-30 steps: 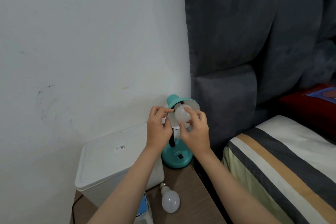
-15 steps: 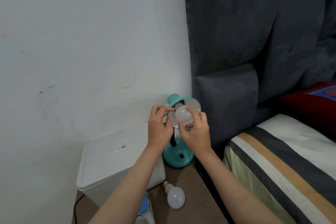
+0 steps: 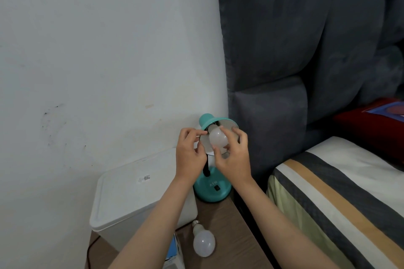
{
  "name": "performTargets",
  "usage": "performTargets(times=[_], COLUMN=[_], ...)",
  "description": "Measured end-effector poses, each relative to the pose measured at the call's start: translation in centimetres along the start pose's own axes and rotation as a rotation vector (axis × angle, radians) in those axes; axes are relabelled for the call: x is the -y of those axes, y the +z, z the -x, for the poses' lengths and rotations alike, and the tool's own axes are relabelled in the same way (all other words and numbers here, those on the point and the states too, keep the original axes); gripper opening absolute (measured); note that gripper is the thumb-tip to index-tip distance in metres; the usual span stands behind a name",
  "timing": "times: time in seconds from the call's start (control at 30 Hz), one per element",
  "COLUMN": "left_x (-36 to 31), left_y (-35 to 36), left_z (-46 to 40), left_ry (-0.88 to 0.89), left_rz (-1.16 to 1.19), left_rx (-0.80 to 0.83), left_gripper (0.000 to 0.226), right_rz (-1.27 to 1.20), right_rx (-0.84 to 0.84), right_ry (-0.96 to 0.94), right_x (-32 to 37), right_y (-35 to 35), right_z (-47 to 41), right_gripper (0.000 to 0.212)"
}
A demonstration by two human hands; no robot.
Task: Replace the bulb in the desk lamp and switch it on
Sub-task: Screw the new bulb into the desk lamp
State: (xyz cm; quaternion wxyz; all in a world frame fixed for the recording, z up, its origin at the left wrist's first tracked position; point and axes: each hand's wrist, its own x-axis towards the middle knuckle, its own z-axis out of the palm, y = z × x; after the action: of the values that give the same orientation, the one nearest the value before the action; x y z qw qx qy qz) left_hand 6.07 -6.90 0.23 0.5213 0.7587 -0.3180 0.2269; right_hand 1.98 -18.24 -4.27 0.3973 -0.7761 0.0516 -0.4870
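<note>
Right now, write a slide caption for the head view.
Right hand grips the bulb in the teal desk lamp; left hand pinches its shade.

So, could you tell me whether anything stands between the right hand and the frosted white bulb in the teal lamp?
Nothing visible does: the right hand curls round the frosted white bulb inside the teal lamp shade, whose rim the left hand pinches.

Two slim, bare forearms, each ending in a bare hand: left hand point(image 3: 189, 156), right hand point(image 3: 235, 159).
</note>
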Motion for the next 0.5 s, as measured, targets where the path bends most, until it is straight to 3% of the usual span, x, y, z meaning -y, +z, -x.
performTargets(times=[0.2,0.3,0.4,0.5], left_x=[-0.09,-0.13,-0.14,-0.17], left_y=[-0.05,0.02,0.03,-0.03], left_z=[0.27,0.19,0.1,0.15], left_ry=[-0.009,-0.001,0.003,0.002], left_rz=[-0.007,-0.005,-0.018,-0.023], left_rx=[0.009,0.007,0.003,0.004], left_gripper=[0.034,0.034,0.035,0.034], right_rz=[-0.021,-0.026,-0.016,-0.034], right_rx=[-0.05,-0.099,-0.041,-0.068], right_ry=[0.207,0.114,-0.007,0.064], right_x=[0.37,0.76,0.51,0.19], right_y=[-0.28,0.15,0.17,0.13], right_z=[-0.51,-0.26,0.09,0.03], right_gripper=[0.046,0.047,0.046,0.041])
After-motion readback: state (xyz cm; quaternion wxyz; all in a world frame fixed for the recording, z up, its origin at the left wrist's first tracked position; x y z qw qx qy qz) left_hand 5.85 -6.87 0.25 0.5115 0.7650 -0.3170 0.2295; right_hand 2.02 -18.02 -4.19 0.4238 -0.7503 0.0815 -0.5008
